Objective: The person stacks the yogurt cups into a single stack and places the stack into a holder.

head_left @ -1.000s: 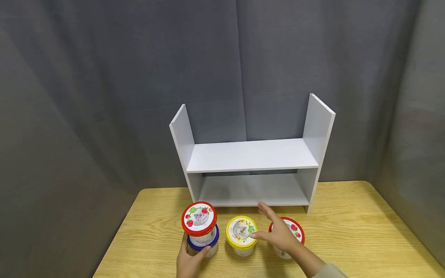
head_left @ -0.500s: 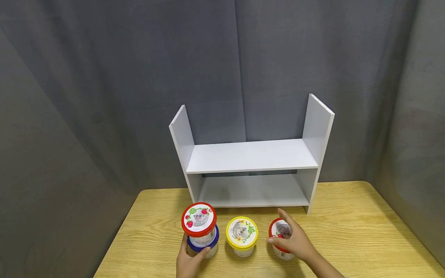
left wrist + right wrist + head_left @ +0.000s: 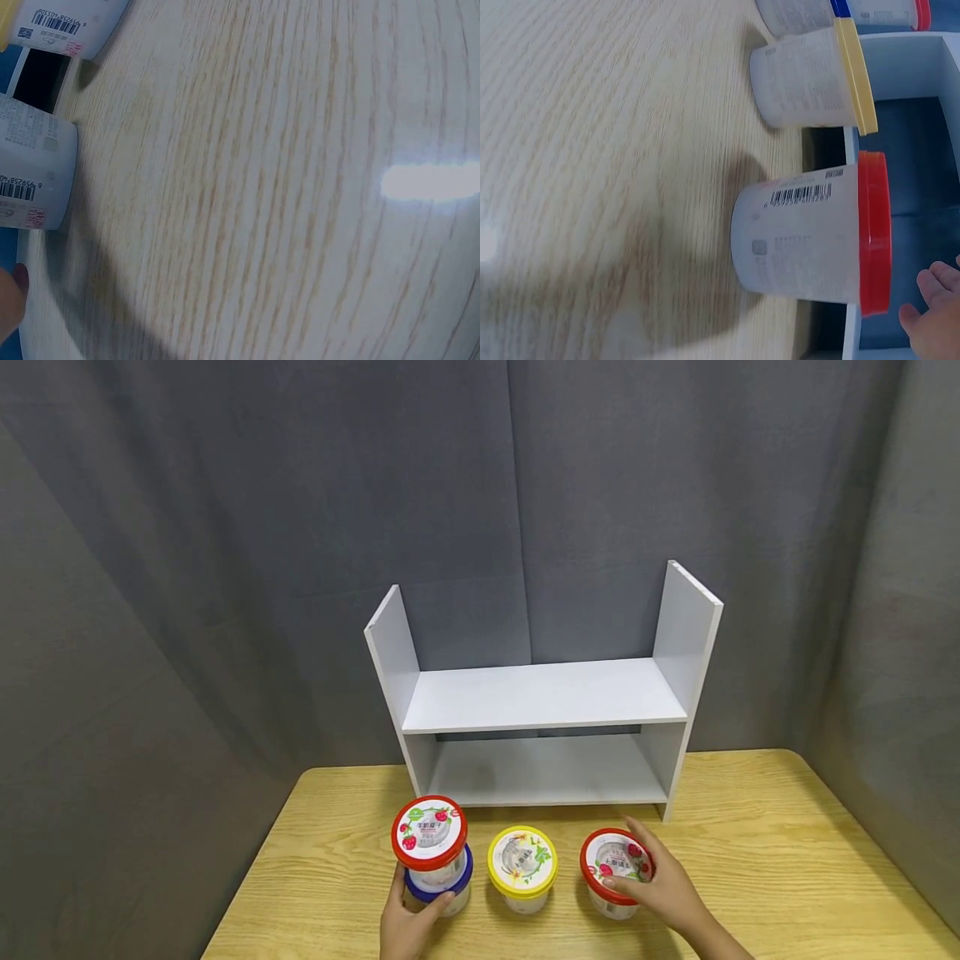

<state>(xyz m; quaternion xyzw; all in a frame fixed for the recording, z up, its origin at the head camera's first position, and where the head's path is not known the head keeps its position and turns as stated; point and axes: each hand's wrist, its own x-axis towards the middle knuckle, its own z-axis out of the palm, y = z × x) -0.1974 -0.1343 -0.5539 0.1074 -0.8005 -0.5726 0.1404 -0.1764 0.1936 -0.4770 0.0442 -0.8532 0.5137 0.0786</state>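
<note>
At the front left of the table, a red-lidded tub [image 3: 429, 833] stands on top of a blue-lidded tub [image 3: 462, 891]. My left hand [image 3: 408, 922] holds the lower tub, fingers at its left side and thumb in front. A yellow-lidded tub [image 3: 522, 862] stands to the right of this stack. Farther right is another red-lidded tub [image 3: 613, 860], upright on the table. My right hand [image 3: 663, 893] is at its right side, thumb and fingers spread. In the right wrist view, the fingertips [image 3: 909, 315] appear apart from the red lid.
Behind the tubs stands a white two-tier shelf [image 3: 547, 693] with raised side panels. The wooden table [image 3: 322, 860] extends to both sides of the tubs. Grey curtain [image 3: 465, 510] hangs behind and along the sides.
My right hand has moved right, away from the yellow-lidded tub and over to the right side of the right red-lidded tub. The left hand and the stack look the same.
</note>
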